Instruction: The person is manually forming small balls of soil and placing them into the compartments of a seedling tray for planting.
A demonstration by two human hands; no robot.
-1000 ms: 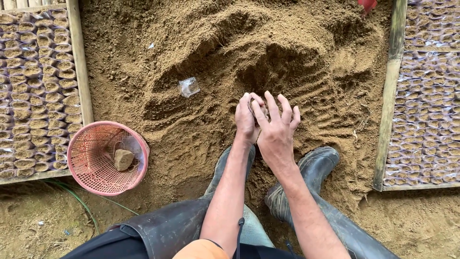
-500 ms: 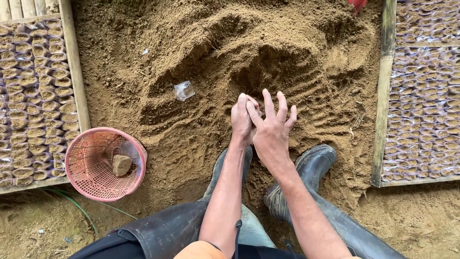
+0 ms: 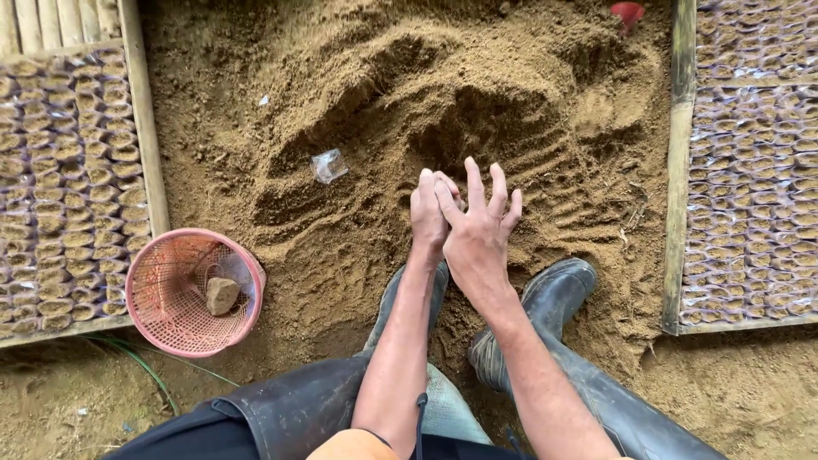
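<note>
- The person is crouching over a heap of loose brown soil point(image 3: 443, 102), with both forearms reaching forward and down from the bottom of the view.
- The left hand point(image 3: 429, 215) is sitting curled, its fingers drawn together; whether anything is inside it I cannot tell, since the other hand is covering part of it.
- The right hand point(image 3: 477, 234) is pressing against the left one, with its fingers point(image 3: 497, 183) spread apart and pointing up the slope, gripping nothing that shows.
- Both hands are hovering just over the raked, grooved foot of the soil heap, right where a dark hollow is cut into it.
- A small clear plastic bag point(image 3: 329, 165) is lying on the soil, up and to the left of the hands, near but not touching them.
- 2 dark rubber boots point(image 3: 545, 302) are planted in the soil just below the hands.
- A pink mesh basket point(image 3: 192, 291) is sitting on the ground to the left, well apart from the hands, with 1 brown lump point(image 3: 221, 295) inside it.
- A wooden-framed bed point(image 3: 141, 153) on the left is holding rows of small soil-filled bags point(image 3: 77, 196), packed closely.
- Another framed bed point(image 3: 679, 170) on the right is holding similar rows point(image 3: 754, 153).
- A small red thing point(image 3: 628, 12) is poking in at the top edge; too little of it shows to tell what it is.
</note>
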